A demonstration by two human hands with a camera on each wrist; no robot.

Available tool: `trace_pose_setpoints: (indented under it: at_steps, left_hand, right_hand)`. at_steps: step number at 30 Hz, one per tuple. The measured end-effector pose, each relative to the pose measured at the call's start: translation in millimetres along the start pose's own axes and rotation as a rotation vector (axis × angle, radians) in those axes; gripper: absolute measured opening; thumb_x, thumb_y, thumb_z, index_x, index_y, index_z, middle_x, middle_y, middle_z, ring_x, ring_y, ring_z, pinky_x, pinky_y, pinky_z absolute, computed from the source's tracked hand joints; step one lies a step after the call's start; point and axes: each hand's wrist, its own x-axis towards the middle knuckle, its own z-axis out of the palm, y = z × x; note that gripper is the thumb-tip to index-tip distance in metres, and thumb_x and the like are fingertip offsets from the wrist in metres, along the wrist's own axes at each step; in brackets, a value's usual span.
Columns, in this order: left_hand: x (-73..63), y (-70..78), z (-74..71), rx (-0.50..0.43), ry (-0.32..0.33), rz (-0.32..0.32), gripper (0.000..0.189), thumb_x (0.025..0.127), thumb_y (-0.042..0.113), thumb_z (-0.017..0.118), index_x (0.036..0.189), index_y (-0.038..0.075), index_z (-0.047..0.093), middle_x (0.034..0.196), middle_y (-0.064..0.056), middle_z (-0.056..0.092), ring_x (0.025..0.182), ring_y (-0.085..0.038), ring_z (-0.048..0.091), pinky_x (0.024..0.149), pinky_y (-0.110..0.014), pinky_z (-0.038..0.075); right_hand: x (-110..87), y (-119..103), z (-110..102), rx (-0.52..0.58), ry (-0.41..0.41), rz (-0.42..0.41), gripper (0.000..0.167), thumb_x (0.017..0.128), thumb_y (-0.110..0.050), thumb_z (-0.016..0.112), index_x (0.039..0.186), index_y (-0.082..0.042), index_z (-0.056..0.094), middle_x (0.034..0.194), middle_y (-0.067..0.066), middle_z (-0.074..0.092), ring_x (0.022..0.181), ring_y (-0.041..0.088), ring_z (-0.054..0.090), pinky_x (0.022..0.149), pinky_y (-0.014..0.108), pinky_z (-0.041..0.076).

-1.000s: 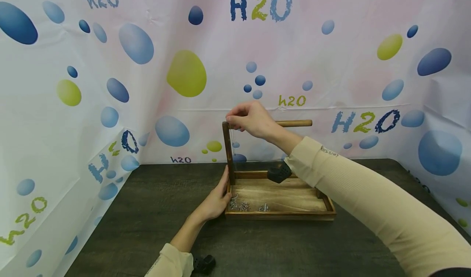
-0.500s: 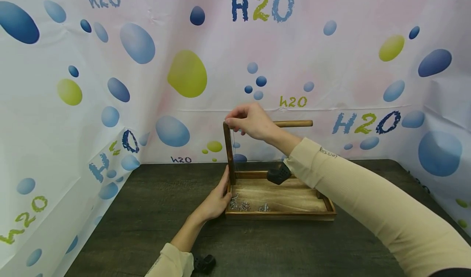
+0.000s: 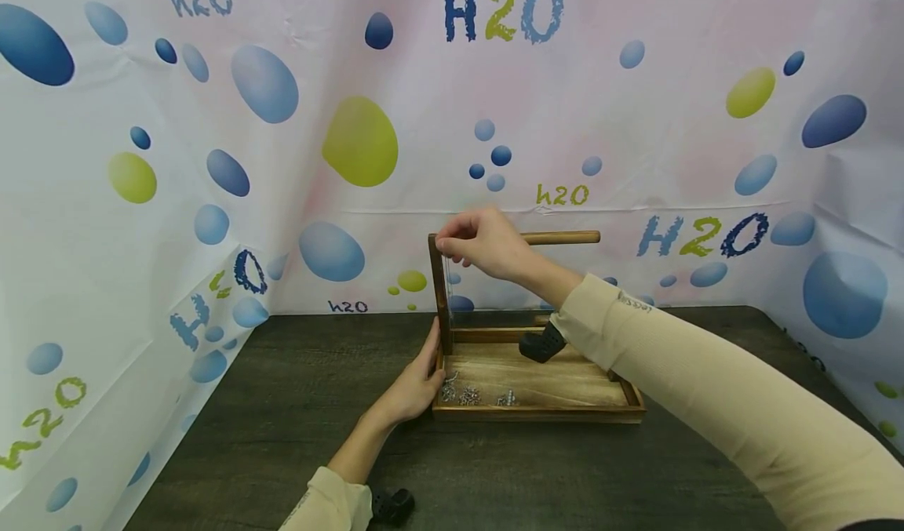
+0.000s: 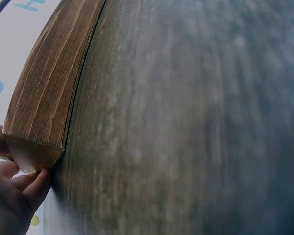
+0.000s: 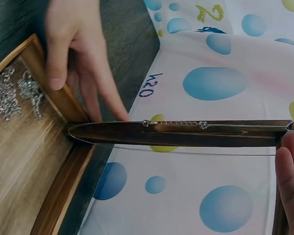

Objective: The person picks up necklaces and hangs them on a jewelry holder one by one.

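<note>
My right hand (image 3: 487, 242) pinches a thin silver chain necklace (image 5: 183, 124) at the left end of the wooden bar (image 3: 568, 238). The necklace hangs down in a long loop beside the dark upright post (image 3: 439, 296), with a row of small links on one strand in the right wrist view. My left hand (image 3: 411, 390) holds the left side of the wooden jewelry stand's tray (image 3: 537, 414), thumb at the rim and fingers along the outside. In the left wrist view its fingertips touch the tray's wooden corner (image 4: 34, 152). My right hand hides part of the bar.
Several small piles of silver chain jewelry (image 3: 468, 396) lie in the tray's front left part. The stand rests on a dark wood-grain table (image 3: 297, 374). Behind it hangs a white backdrop (image 3: 424, 76) with blue and green spots. Black wrist cameras are on both wrists.
My right hand has shifted slightly down and to the right, away from the top of the post, with the necklace still in its fingers. My left hand has stayed on the tray's side.
</note>
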Motion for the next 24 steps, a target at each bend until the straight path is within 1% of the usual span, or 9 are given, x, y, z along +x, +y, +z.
trace_pose_setpoints:
  at_steps: [4,7,9,12,16,18,20,22,24]
  left_hand:
    - [5.5,-16.2,1.5,0.021,0.009,0.003,0.082,0.101,-0.014,0.041,0.161,0.011,-0.009,0.166,-0.016,-0.007,0.151,-0.037,0.006,0.118,-0.055,0.016]
    - [9.3,-29.9,2.3,0.048,0.012,0.011,0.085,0.101,-0.013,0.042,0.162,0.015,-0.01,0.167,-0.014,-0.007,0.151,-0.036,0.006,0.118,-0.055,0.016]
    - [10.7,-34.7,2.1,0.055,0.007,0.016,0.086,0.102,-0.011,0.043,0.162,0.018,-0.01,0.167,-0.012,-0.007,0.151,-0.035,0.007,0.118,-0.054,0.017]
    - [11.2,-37.5,2.0,0.049,-0.001,0.01,0.086,0.102,-0.01,0.044,0.162,0.021,-0.011,0.167,-0.011,-0.007,0.151,-0.034,0.006,0.118,-0.054,0.016]
    - [11.0,-37.9,1.6,0.048,-0.007,0.003,0.087,0.103,-0.008,0.043,0.162,0.024,-0.012,0.167,-0.011,-0.008,0.151,-0.034,0.006,0.118,-0.054,0.016]
    - [11.1,-37.6,1.2,0.049,-0.013,0.004,0.087,0.103,-0.008,0.043,0.161,0.025,-0.012,0.167,-0.01,-0.009,0.151,-0.032,0.004,0.119,-0.053,0.015]
    - [11.7,-38.0,0.7,0.053,-0.02,0.008,0.087,0.103,-0.008,0.042,0.161,0.025,-0.013,0.167,-0.009,-0.01,0.152,-0.03,0.003,0.119,-0.051,0.014]
    - [12.0,-38.2,0.2,0.053,-0.028,0.016,0.087,0.103,-0.009,0.041,0.161,0.025,-0.014,0.167,-0.008,-0.01,0.152,-0.029,0.003,0.12,-0.05,0.014]
    - [12.6,-38.0,-0.5,0.049,-0.034,0.026,0.088,0.102,-0.01,0.041,0.16,0.025,-0.016,0.167,-0.007,-0.011,0.152,-0.028,0.001,0.12,-0.049,0.013]
  right_hand:
    - [-6.8,5,6,-0.017,-0.012,-0.021,0.013,0.098,-0.012,0.068,0.1,-0.003,0.077,0.082,0.006,0.069,0.07,0.023,0.063,0.062,0.032,0.053]
    - [-12.0,12,11,-0.018,-0.026,-0.012,0.013,0.098,-0.013,0.068,0.1,-0.003,0.077,0.08,0.005,0.069,0.068,0.022,0.061,0.06,0.031,0.05]
    - [-15.5,17,15,-0.019,-0.029,0.007,0.013,0.098,-0.014,0.068,0.1,-0.004,0.077,0.08,0.005,0.069,0.069,0.024,0.061,0.06,0.031,0.049]
    - [-20.7,25,22,-0.01,-0.036,0.031,0.013,0.098,-0.014,0.069,0.1,-0.005,0.077,0.079,0.005,0.069,0.07,0.027,0.062,0.06,0.03,0.05]
    - [-27.0,35,29,0.01,-0.062,0.032,0.014,0.098,-0.011,0.067,0.102,-0.002,0.076,0.084,0.005,0.071,0.076,0.032,0.065,0.061,0.03,0.051]
    - [-29.1,39,32,0.014,-0.075,0.039,0.014,0.099,-0.011,0.067,0.102,-0.002,0.076,0.087,0.005,0.072,0.08,0.033,0.067,0.064,0.031,0.053]
    - [-30.8,41,34,0.004,-0.082,0.042,0.014,0.099,-0.012,0.066,0.102,-0.002,0.076,0.09,0.003,0.072,0.083,0.033,0.068,0.067,0.031,0.054]
    - [-31.6,43,36,-0.014,-0.082,0.043,0.014,0.099,-0.013,0.067,0.102,-0.003,0.076,0.089,0.002,0.072,0.083,0.032,0.069,0.067,0.031,0.054]
    - [-32.2,44,37,-0.036,-0.08,0.026,0.013,0.099,-0.012,0.066,0.101,-0.004,0.077,0.087,0.002,0.071,0.08,0.03,0.068,0.065,0.031,0.053]
